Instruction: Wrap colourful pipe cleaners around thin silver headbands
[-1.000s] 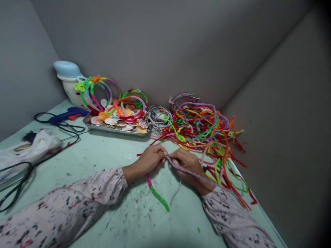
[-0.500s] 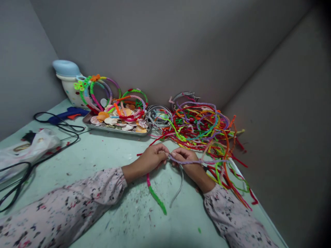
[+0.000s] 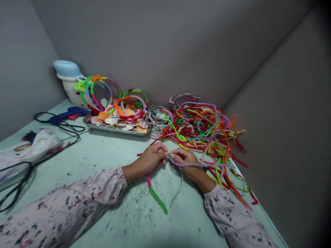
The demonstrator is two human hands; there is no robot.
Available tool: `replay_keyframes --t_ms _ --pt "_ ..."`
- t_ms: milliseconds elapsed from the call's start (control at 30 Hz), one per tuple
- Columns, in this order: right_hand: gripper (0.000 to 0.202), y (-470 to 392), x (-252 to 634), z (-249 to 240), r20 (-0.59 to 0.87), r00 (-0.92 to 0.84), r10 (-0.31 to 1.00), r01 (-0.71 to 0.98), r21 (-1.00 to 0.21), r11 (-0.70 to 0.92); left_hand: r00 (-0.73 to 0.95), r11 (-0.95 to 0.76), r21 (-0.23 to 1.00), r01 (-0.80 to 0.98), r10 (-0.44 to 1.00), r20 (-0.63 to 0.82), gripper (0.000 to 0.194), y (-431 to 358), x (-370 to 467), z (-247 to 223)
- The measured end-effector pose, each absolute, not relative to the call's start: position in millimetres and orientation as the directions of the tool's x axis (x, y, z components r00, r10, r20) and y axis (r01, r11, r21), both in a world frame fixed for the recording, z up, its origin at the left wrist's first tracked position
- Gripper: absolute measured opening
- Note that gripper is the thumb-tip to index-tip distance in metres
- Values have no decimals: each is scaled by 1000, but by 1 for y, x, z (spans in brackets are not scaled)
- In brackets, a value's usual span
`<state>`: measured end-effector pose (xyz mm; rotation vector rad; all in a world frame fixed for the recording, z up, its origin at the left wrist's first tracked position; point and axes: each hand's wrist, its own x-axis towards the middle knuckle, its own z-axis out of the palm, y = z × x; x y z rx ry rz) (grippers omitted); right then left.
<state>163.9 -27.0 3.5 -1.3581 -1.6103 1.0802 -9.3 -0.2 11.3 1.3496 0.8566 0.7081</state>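
Observation:
My left hand (image 3: pixel 154 157) pinches a thin headband (image 3: pixel 157 199) near the top of its arch. Fuzzy green and pink wrapping covers the end hanging below this hand, while the other end hangs bare and grey under my right hand. A lavender pipe cleaner (image 3: pixel 190 165) is pinched by my right hand (image 3: pixel 186 160) at the headband, close to my left fingertips. Its loose length trails right across the front of that hand. Fingers hide the exact spot where pipe cleaner and headband meet.
Behind my right hand lies a tangled heap of colourful pipe cleaners (image 3: pixel 204 127). Grey wire hoops (image 3: pixel 158 115) sit beside a metal tray (image 3: pixel 116 131) of shells and wrapped headbands. Leftward are a blue glue gun (image 3: pixel 67 114), black cable (image 3: pixel 32 166), plastic bag (image 3: pixel 42 144) and lidded container (image 3: pixel 69 84).
The lavender pipe cleaner's loose length has dropped slightly lower across my right hand. My right fingertips have shifted a little, and both hands stay at the same place on the headband.

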Motion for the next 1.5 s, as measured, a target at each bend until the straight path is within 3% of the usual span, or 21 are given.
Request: replay_keyframes --t_ms 300,567,900,1300,1500 --pt "20 -28 165 3 168 -197 966 495 -833 246 512 128 990 55 848 -138 9 -1 -9 14" --pt "14 -33 162 6 388 -268 882 707 -543 453 503 135 989 68 851 -151 10 -1 -8 16" --pt "12 -36 164 5 404 -304 863 697 -523 490 513 148 988 43 845 -149 9 0 -9 14" --pt "12 -38 162 6 423 -354 834 818 -293 495 516 154 988 31 844 -148 9 1 -8 13" --pt "11 -39 163 6 411 -373 832 814 -285 506 532 160 987 16 835 -144 10 2 -9 9"
